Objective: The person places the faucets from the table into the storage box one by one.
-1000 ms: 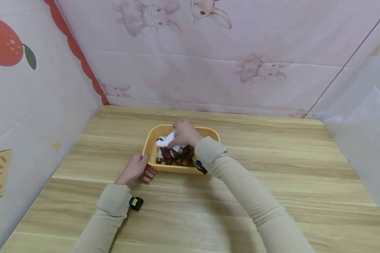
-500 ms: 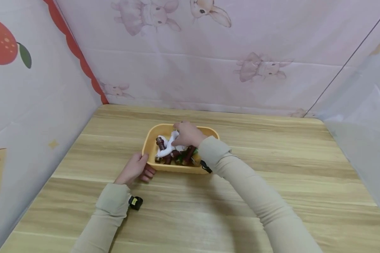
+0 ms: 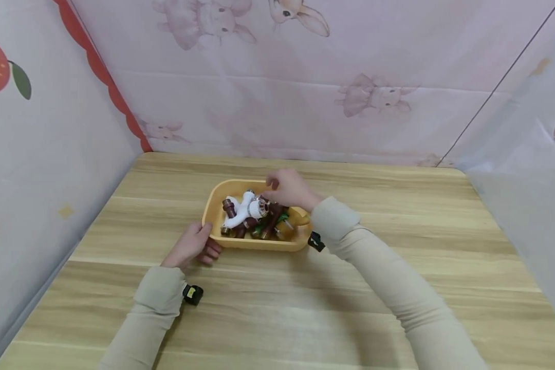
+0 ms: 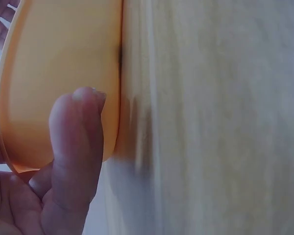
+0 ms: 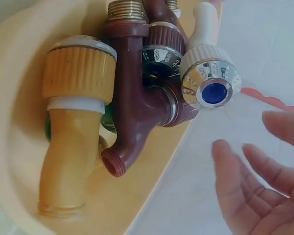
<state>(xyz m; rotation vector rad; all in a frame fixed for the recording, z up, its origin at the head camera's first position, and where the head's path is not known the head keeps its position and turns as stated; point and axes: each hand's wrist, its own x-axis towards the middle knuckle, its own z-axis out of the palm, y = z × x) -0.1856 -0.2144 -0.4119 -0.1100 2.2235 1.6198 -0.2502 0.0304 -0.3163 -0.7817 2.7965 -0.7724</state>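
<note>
A yellow plastic basin (image 3: pixel 254 246) stands on the wooden table, holding several plastic taps. My left hand (image 3: pixel 188 246) grips its front left corner, thumb at the rim and fingers against the outer wall. On top of the pile lies a white tap (image 3: pixel 242 210) whose ribbed knob has a blue centre. Brown taps (image 5: pixel 132 98) and a yellow tap (image 5: pixel 71 142) lie beside and below it, with a bit of green partly hidden underneath. Over the basin's back rim hovers my right hand (image 3: pixel 293 189), fingers loosely bent and holding nothing, just off the white tap.
The wooden table (image 3: pixel 259 308) runs up to a pink rabbit-print curtain (image 3: pixel 282 118) at the back. A white fruit-print curtain (image 3: pixel 65 154) borders the left side, and another pale curtain (image 3: pixel 532 169) the right. Each wrist carries a small black camera (image 3: pixel 193 294).
My right hand has lowered the white tap onto the pile, let go and drawn back to the right. The left hand keeps its grip on the basin.
</note>
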